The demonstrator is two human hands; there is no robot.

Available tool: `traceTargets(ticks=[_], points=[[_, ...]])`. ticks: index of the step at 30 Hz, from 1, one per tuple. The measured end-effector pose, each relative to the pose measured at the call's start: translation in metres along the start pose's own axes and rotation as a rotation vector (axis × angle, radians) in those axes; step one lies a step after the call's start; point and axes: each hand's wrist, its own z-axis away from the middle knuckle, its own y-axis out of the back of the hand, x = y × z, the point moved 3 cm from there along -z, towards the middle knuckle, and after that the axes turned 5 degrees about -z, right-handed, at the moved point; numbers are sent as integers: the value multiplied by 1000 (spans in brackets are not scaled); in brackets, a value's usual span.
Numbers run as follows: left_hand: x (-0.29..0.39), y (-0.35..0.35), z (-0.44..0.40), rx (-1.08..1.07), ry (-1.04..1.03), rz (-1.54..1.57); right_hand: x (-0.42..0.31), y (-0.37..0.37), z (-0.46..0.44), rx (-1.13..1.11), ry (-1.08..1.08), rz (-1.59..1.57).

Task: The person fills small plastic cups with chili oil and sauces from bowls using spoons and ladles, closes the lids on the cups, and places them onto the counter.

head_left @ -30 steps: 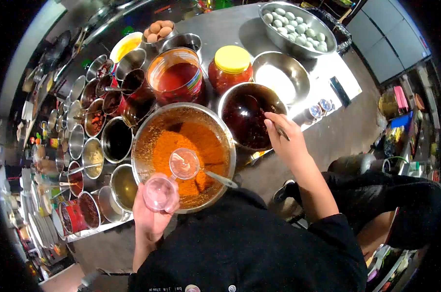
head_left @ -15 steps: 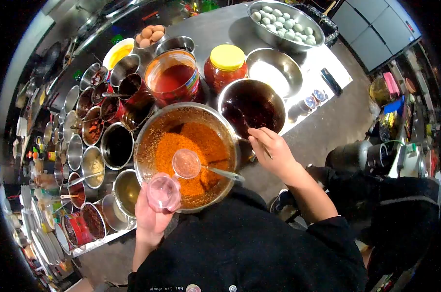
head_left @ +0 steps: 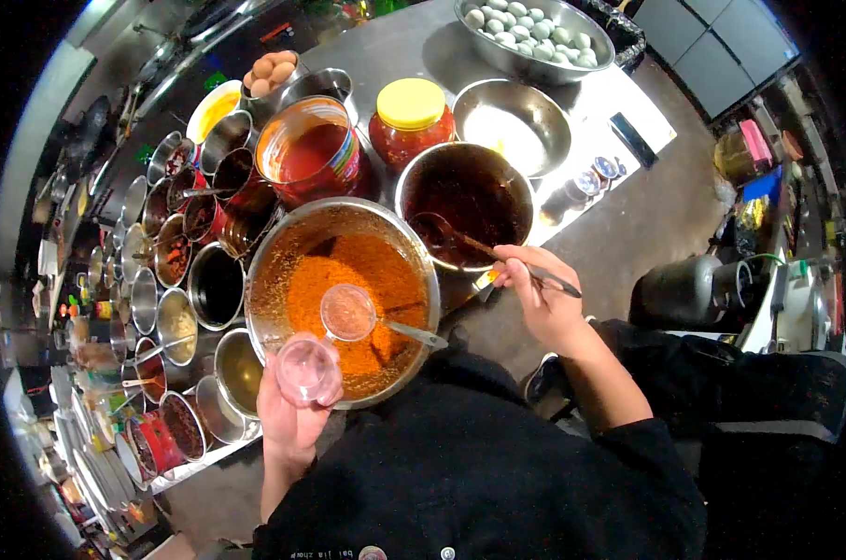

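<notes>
My left hand [head_left: 290, 425] is closed around a small clear plastic cup [head_left: 306, 371]. Its round hinged lid [head_left: 348, 312] hangs open over the large steel bowl [head_left: 267, 271] of orange-red coarse seasoning [head_left: 325, 271]. A spoon handle [head_left: 415, 334] rests across that bowl's near right rim. In my right hand [head_left: 542, 301] is a ladle [head_left: 484, 248], gripped by its handle. The ladle's bowl end is inside the steel pot [head_left: 528, 205] of dark red sauce [head_left: 465, 198], against the left side. The cup's contents, if any, cannot be made out.
Behind the bowl stand a big tin of red liquid [head_left: 306, 154] and a yellow-lidded jar [head_left: 411, 105]. A steel basin [head_left: 554, 140], a basin of pale eggs [head_left: 605, 49] and a phone [head_left: 633, 140] lie further right. Several sauce pots crowd the left, including one of black liquid [head_left: 219, 287].
My right hand has drawn back toward me and slightly right, so more of the ladle's handle shows. The left hand still holds the cup; the view has shifted slightly.
</notes>
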Motion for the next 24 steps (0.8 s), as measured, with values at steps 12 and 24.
traceTargets(ticks=[12, 24], points=[[-19, -6, -1, 128, -87, -52, 18, 21, -13, -20, -43, -138], [-21, -19, 2, 102, -60, -170, 23, 20, -16, 122, -147, -345]])
